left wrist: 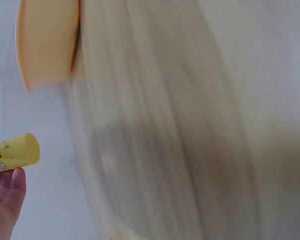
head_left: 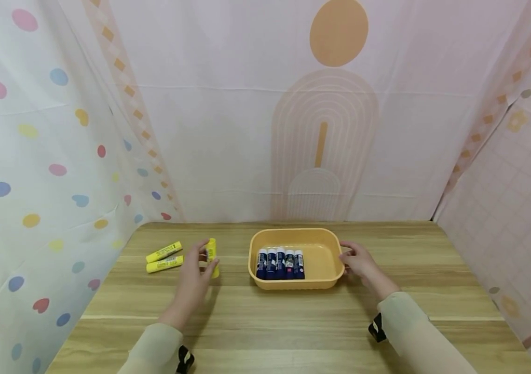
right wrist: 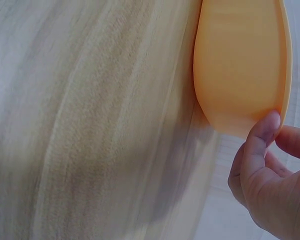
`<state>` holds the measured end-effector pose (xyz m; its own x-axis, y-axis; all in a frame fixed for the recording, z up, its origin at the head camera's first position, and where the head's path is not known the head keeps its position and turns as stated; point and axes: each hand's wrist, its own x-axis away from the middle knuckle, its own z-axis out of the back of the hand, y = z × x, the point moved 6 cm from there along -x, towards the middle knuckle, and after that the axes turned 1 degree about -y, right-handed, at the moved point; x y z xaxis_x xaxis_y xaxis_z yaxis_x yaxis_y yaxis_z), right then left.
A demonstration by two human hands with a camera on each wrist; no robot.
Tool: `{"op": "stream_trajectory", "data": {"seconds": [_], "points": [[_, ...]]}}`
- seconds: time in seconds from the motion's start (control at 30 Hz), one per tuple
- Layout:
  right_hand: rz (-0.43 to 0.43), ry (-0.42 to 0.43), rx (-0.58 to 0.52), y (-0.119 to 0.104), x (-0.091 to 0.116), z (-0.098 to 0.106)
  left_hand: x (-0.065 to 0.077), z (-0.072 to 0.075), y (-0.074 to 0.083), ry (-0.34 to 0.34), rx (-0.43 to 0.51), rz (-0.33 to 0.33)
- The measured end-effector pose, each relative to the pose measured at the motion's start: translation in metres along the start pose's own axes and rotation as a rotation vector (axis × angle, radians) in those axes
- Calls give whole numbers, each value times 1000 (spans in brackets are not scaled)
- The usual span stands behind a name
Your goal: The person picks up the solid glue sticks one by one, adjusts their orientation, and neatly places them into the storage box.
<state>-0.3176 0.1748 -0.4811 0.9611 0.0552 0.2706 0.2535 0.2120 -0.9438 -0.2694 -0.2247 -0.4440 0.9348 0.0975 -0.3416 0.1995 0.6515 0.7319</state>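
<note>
My left hand (head_left: 195,272) pinches a yellow glue stick (head_left: 212,258) held upright, left of the tray. In the left wrist view the end of that yellow glue stick (left wrist: 17,151) sticks out past the fingers. An orange plastic tray (head_left: 323,283) stands mid-table with several dark blue, white-capped glue sticks (head_left: 280,264) lined up in its left half. At the tray's right end my right hand (head_left: 361,262) grips the rim between thumb and fingers; the right wrist view shows this hold on the tray (right wrist: 242,65) closely.
Two more yellow glue sticks, an upper one (head_left: 164,252) and a lower one (head_left: 164,264), lie on the wooden table (head_left: 265,327) to the left of my left hand. Patterned curtains (head_left: 218,156) hang behind the table and along both sides.
</note>
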Motion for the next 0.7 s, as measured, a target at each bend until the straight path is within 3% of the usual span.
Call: {"op": "stream_trajectory", "data": {"seconds": [0.2, 0.4, 0.7], "points": [[-1, -1, -7, -1, 1, -1, -5, -19, 24, 38, 64, -33], [0, 6, -3, -1, 1, 0, -8, -35, 47, 89, 128, -111], [-6, 16, 4, -1, 3, 0, -10, -72, 76, -10, 210, -105]]}}
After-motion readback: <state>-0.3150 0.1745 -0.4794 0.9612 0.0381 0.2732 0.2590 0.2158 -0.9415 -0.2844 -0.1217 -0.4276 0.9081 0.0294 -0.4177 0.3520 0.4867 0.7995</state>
